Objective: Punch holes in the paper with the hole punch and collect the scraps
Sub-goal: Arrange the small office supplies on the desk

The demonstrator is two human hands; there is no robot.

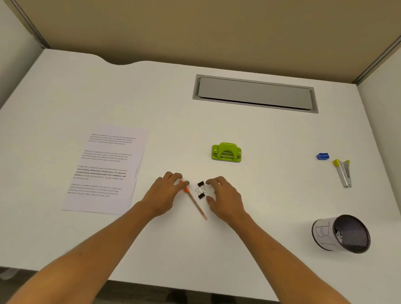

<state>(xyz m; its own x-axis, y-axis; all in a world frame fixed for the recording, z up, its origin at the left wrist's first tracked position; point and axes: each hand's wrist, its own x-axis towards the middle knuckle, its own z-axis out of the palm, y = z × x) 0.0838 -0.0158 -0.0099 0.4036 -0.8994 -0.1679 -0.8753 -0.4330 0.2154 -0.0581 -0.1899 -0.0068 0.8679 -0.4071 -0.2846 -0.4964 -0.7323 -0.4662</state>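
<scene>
A white surface (210,249) sits inside beige partitions. The paper (110,168) lies flat at the left; the green hole punch (226,152) stands apart, beyond both hands. The left hand (164,193) rests loosely curled over the orange end of a pencil (194,201), seemingly touching it, though a grip is unclear. The right hand (224,198) hovers open beside two binder clips (200,190). Better to clear these aside first, then bring the paper's edge squarely into the punch's slot.

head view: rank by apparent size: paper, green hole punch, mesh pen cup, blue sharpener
1. paper
2. mesh pen cup, which sits nearer the camera, so this is apparent size only
3. green hole punch
4. blue sharpener
</scene>
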